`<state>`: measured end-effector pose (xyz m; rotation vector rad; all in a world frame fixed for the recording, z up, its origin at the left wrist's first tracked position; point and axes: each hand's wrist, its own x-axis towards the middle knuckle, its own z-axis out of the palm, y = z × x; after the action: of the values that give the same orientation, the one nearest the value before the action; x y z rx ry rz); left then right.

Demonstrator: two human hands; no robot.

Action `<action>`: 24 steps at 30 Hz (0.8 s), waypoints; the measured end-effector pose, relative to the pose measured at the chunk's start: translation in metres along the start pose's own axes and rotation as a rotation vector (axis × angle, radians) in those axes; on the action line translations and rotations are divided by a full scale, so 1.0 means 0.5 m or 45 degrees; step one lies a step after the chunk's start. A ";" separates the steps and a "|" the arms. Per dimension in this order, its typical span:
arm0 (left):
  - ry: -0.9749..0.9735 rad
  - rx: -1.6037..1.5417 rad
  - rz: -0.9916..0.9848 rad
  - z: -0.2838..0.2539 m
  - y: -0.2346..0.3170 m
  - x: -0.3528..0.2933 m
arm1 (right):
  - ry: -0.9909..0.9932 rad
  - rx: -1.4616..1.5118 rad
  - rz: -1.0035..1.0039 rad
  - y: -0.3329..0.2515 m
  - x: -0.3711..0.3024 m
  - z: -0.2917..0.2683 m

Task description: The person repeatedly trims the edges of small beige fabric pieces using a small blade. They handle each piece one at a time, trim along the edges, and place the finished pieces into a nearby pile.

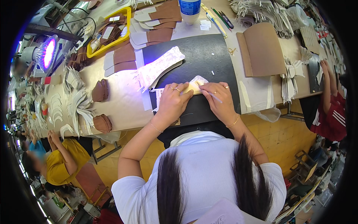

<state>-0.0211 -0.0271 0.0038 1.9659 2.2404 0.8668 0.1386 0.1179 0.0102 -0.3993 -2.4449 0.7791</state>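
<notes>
My left hand (172, 100) pinches and presses a flat pale-yellow piece (193, 88) on the black mat (194, 50). A white, rounded piece end (200, 79) shows just beyond it. In my right hand (220, 100) is a slim, pale, pen-like tool (216, 98), and its fingertips meet the yellow piece's right end. What exactly the tool's tip touches is hidden by the fingers. To the left of the yellow piece, a stack of white patterned cut pieces (160, 69) lies across the mat, brightly lit.
A glowing lamp (47, 53) stands at the left. Behind the mat are brown-and-grey cut pieces (158, 35), a yellow tray (128, 30) and a blue-labelled bottle (190, 11). A brown folded sheet (261, 50) lies right. Co-workers sit at both sides, one in a yellow shirt (63, 164).
</notes>
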 end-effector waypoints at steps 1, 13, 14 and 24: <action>-0.001 0.002 0.002 0.000 0.000 0.000 | -0.005 -0.003 0.000 0.001 -0.003 -0.001; -0.097 -0.314 -0.174 -0.018 -0.026 0.022 | 0.173 0.206 0.028 -0.002 -0.019 -0.007; -0.105 -0.338 -0.181 -0.021 -0.030 0.024 | 0.179 0.219 0.019 -0.003 -0.020 -0.008; -0.190 -0.267 0.012 -0.051 -0.046 0.056 | 0.040 0.231 -0.179 -0.009 -0.055 0.004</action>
<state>-0.0570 -0.0118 0.0248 1.8812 1.9737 0.8838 0.1594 0.1018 0.0004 -0.1677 -2.3202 0.9166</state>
